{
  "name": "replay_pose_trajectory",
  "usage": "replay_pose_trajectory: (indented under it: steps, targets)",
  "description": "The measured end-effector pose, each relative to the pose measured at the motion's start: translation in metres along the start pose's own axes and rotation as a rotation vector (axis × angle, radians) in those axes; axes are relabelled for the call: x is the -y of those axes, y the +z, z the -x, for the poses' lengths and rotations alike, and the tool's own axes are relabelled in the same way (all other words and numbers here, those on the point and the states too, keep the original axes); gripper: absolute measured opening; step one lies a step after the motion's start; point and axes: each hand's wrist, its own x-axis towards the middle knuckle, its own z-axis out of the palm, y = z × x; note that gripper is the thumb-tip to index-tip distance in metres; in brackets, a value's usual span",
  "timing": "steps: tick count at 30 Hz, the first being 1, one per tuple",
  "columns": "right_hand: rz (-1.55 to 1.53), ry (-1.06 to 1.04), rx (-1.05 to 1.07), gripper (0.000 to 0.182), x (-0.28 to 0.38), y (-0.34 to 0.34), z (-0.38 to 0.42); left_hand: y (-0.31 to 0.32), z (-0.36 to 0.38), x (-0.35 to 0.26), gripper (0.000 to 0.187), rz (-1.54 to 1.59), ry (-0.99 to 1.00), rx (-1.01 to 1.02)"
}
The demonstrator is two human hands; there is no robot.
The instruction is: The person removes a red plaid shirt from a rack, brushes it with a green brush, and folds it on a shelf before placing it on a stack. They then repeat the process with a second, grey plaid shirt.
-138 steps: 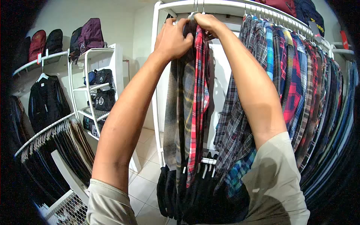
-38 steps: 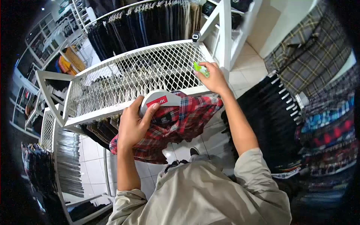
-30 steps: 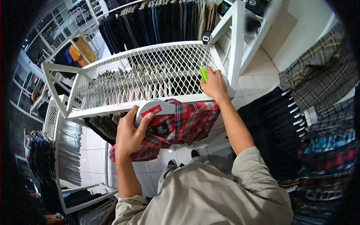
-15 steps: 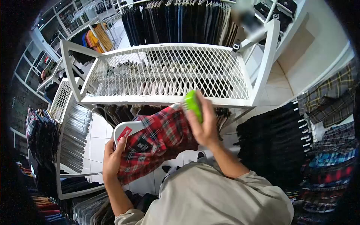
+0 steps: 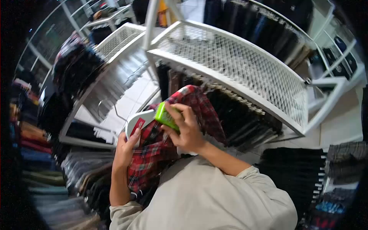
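A red plaid garment (image 5: 151,153) hangs in front of me, spread from my left hand toward the rack. My left hand (image 5: 124,149) is closed on the rounded end of a white hanger (image 5: 133,122) that bears a red label (image 5: 138,125), the thumb lying below the label. Between the fingers and thumb of my right hand (image 5: 188,128) is a bright green boxy object (image 5: 165,116), whose kind I cannot make out. It is over the upper part of the garment, close to the hanger's edge.
A white mesh-topped rack (image 5: 237,63) stands ahead, with dark clothes (image 5: 226,111) hanging beneath it. Hanging trousers (image 5: 264,28) fill the back. Folded clothes (image 5: 40,161) are at the left, and black garments (image 5: 289,168) and plaid ones (image 5: 347,151) at the right.
My view has turned left, so the rack appears tilted and further right. My right hand has brought the green object from the garment's far end to beside the hanger's labelled end.
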Motion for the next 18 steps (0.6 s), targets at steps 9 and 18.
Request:
replay_pose_trajectory:
  steps: [9,18]
  targets:
    - [0.179,0.277,-0.228,0.06,-0.111,0.044,-0.045,-0.046,0.036,0.003,0.044,0.188,0.051,-0.408]
    - [-0.143,-0.321,0.051,0.072,0.0,0.082,-0.05,-0.037,0.03,0.002,0.04,0.188,0.096,-0.313]
